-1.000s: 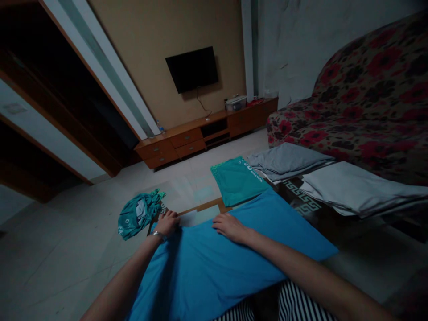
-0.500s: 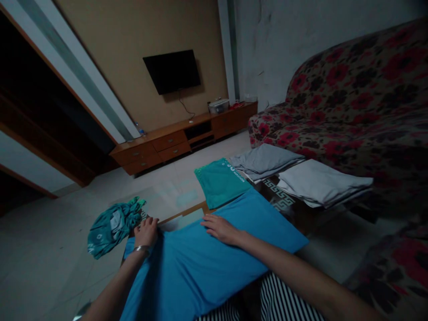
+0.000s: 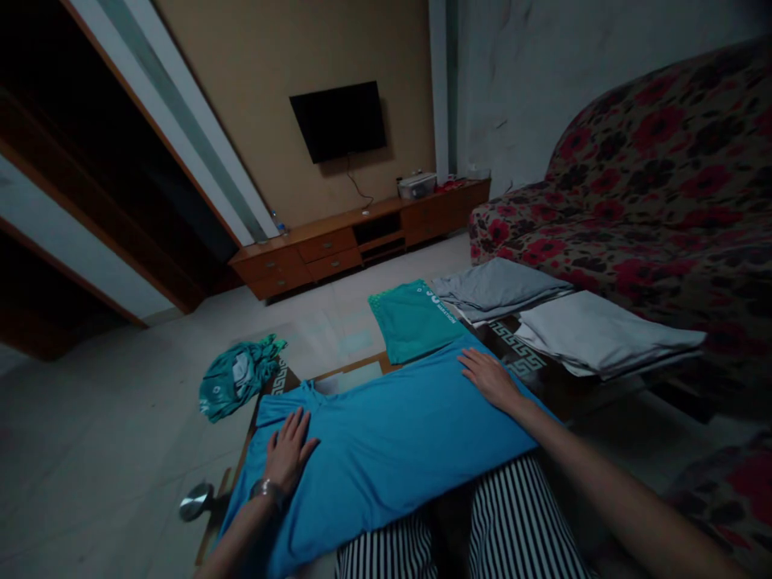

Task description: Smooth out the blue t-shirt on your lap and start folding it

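Room: a dim sitting room with a pale tiled floor, a television [image 3: 338, 121] on the far wall above a long wooden cabinet [image 3: 362, 241], and a flowered sofa [image 3: 633, 185] on the right.
Surface: a low table [image 3: 353, 375] with a patterned border, right in front of the seated person's striped trousers [image 3: 512, 531].
Blue shirt [image 3: 386, 442]: spread lengthwise across the near side of the table, its near edge drooping over the table's edge toward the lap.
Left hand [image 3: 289, 450]: palm down on the shirt's left end, fingers apart and flat, gripping nothing; a wristband [image 3: 265, 488] sits at the wrist.
Right hand [image 3: 488, 378]: flat on the shirt's far right edge, fingers spread and clamped on nothing.
Nearby: a folded green shirt [image 3: 413, 320] touches the blue one's far edge. A grey folded garment [image 3: 498, 285] and a pale folded garment [image 3: 603, 334] lie beyond it, and a crumpled green garment [image 3: 238, 378] hangs at the table's left corner.
Doing it well: I'd judge the smoothing goes best with both palms flat. They should slide outward from the middle with even pressure so the cloth does not bunch.
Care: the overhanging near edge could drag the shirt off square. The folded green shirt is close enough to be nudged.
Unclear: in this light I cannot tell whether any creases are left in the cloth.
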`<state>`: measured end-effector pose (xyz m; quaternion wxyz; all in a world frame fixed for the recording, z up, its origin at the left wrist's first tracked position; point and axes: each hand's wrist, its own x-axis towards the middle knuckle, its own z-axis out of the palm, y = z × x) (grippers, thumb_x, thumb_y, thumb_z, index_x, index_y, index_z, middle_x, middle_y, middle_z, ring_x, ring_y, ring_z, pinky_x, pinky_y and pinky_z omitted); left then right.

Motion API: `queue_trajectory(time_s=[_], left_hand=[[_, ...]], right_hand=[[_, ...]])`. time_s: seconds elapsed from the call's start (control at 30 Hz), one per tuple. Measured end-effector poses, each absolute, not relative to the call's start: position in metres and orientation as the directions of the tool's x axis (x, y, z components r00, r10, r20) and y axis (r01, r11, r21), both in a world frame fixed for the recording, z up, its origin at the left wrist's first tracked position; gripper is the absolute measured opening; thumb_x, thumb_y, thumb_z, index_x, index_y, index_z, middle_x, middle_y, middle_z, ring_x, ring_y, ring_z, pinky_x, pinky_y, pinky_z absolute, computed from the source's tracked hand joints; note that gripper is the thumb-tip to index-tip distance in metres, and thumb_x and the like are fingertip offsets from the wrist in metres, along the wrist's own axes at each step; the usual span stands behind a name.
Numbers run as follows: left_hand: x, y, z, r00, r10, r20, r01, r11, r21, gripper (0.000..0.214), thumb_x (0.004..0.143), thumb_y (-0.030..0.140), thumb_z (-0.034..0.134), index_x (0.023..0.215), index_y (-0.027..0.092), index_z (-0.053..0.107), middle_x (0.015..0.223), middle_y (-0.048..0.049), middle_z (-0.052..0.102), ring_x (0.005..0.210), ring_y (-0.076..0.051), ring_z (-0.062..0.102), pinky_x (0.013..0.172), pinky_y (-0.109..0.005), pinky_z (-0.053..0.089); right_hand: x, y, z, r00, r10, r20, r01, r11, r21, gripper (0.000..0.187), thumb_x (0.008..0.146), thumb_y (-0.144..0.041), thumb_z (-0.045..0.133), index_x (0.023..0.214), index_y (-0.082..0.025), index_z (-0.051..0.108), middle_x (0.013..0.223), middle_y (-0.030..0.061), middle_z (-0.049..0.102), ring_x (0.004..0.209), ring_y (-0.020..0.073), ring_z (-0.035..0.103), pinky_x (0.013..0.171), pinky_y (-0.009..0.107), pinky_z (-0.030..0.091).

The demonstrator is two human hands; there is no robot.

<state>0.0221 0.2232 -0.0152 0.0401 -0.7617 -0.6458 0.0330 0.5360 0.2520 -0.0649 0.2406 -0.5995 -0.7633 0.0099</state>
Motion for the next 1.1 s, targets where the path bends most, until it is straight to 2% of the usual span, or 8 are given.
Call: queue_trajectory(time_s=[0.23,0.43,0.6,0.77,0.9,1.1], left_hand=[[0.008,0.211,-0.008,0.294,0.955,0.046,0.956,-0.293,-0.029,0.057,0.091,0.04,0.039,0.144,0.023,0.029,0.151,-0.0073,0.024,0.139,-0.023,0.019,0.111,-0.044,0.019],[-0.018,0.186,-0.016,0.06,0.983,0.174,0.997,-0.053,-0.048,0.053,0.094,0.041,0.03,0.144,0.024,0.03,0.152,-0.0062,0.022,0.14,-0.023,0.019,0.109,-0.047,0.02],[-0.024,0.172,-0.025,0.075,0.995,0.073,0.994,-0.068,-0.088,0.058,0.092,0.047,0.029,0.145,0.021,0.026,0.152,-0.0053,0.02,0.14,-0.025,0.016,0.109,-0.049,0.018],[-0.034,0.165,-0.02,0.136,0.991,-0.001,0.985,-0.135,-0.105,0.065,0.091,0.053,0.028,0.146,0.02,0.02,0.153,-0.0042,0.015,0.141,-0.023,0.013,0.111,-0.047,0.015],[-0.037,0.164,-0.011,0.111,0.993,-0.048,0.988,-0.116,-0.107,0.065,0.09,0.052,0.031,0.146,0.02,0.022,0.152,-0.0048,0.016,0.141,-0.023,0.014,0.111,-0.047,0.016],[0.015,0.194,-0.004,0.199,0.978,0.056,0.976,-0.193,-0.1,0.056,0.092,0.044,0.034,0.144,0.026,0.027,0.152,-0.0039,0.017,0.141,-0.025,0.015,0.109,-0.05,0.014]], right_hand=[[0.543,0.255,-0.075,-0.211,0.895,0.392,0.91,0.327,-0.255,0.039,0.091,-0.034,0.04,0.124,-0.02,0.057,0.133,0.0102,0.052,0.126,0.0235,0.043,0.104,0.044,0.035],[0.529,0.254,-0.068,-0.229,0.912,0.341,0.95,0.286,-0.125,0.046,0.091,-0.041,0.039,0.128,-0.019,0.053,0.137,0.0114,0.047,0.13,0.0272,0.037,0.104,0.046,0.031],[0.493,0.263,-0.066,-0.236,0.933,0.272,0.947,0.283,-0.149,0.051,0.092,-0.047,0.035,0.135,-0.021,0.045,0.143,0.008,0.04,0.134,0.027,0.03,0.106,0.047,0.028],[0.502,0.268,-0.071,-0.152,0.958,0.242,0.965,0.197,-0.175,0.053,0.093,-0.045,0.033,0.136,-0.016,0.043,0.144,0.0097,0.038,0.135,0.0252,0.028,0.108,0.045,0.025],[0.516,0.269,-0.066,-0.173,0.96,0.219,0.961,0.214,-0.178,0.053,0.092,-0.044,0.034,0.135,-0.015,0.044,0.143,0.0107,0.04,0.135,0.0245,0.029,0.108,0.043,0.026],[0.516,0.272,-0.06,-0.141,0.956,0.256,0.968,0.188,-0.166,0.053,0.092,-0.046,0.034,0.136,-0.018,0.044,0.144,0.0103,0.038,0.135,0.0263,0.029,0.108,0.045,0.026]])
